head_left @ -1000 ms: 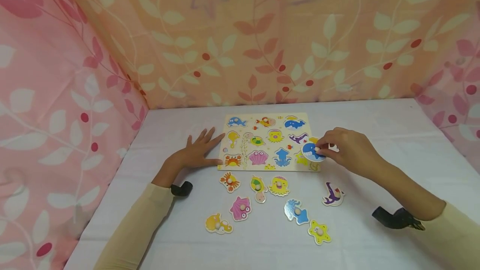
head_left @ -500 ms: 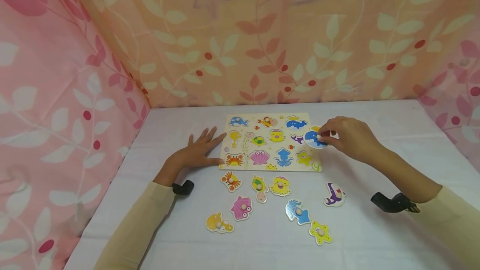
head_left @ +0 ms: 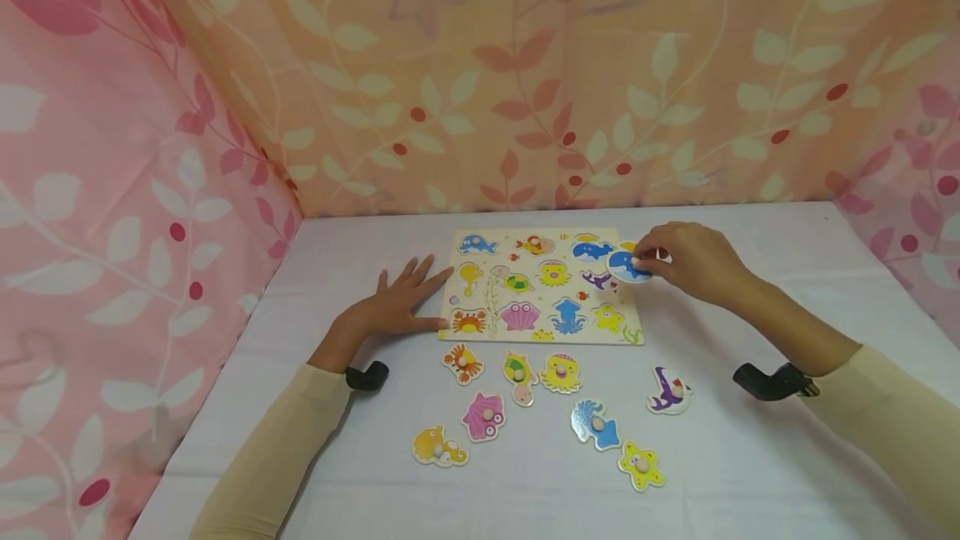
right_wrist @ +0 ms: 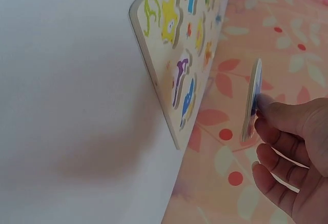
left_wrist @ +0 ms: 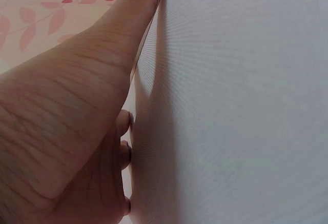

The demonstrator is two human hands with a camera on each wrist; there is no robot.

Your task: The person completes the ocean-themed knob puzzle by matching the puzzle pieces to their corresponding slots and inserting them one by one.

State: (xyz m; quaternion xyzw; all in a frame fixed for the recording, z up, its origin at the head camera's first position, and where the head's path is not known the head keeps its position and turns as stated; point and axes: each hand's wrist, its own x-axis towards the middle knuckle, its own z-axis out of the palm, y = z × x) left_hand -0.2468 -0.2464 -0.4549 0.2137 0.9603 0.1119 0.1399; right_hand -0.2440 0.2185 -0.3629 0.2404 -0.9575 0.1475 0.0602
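Note:
Between thumb and fingertips, my right hand (head_left: pixel 697 261) pinches a blue whale puzzle piece (head_left: pixel 624 267) by its knob. In the right wrist view the piece (right_wrist: pixel 252 101) is seen edge-on, raised above the wooden puzzle board (right_wrist: pixel 154 70). It hovers by the board's right edge, close to the printed whale recess (head_left: pixel 591 250). My left hand (head_left: pixel 393 302) lies with fingers spread at the left edge of the puzzle board (head_left: pixel 480 336), thumb and a fingertip touching it. A dolphin piece (head_left: pixel 476 244) and a fish piece (head_left: pixel 535 245) with knobs sit in the board's top row.
Loose knobbed pieces lie in front of the board: crab (head_left: pixel 462 363), turtle (head_left: pixel 518 373), octopus (head_left: pixel 560 372), shell (head_left: pixel 484 417), seahorse (head_left: pixel 438 447), blue squid (head_left: pixel 596 424), starfish (head_left: pixel 641 465) and a purple piece (head_left: pixel 669 391). A floral curtain (head_left: pixel 480 107) stands behind the white table (head_left: pixel 360 473).
My right hand has carried the whale piece away from me along the board's right side, from near the starfish recess toward the top-right recess. My left hand keeps its place.

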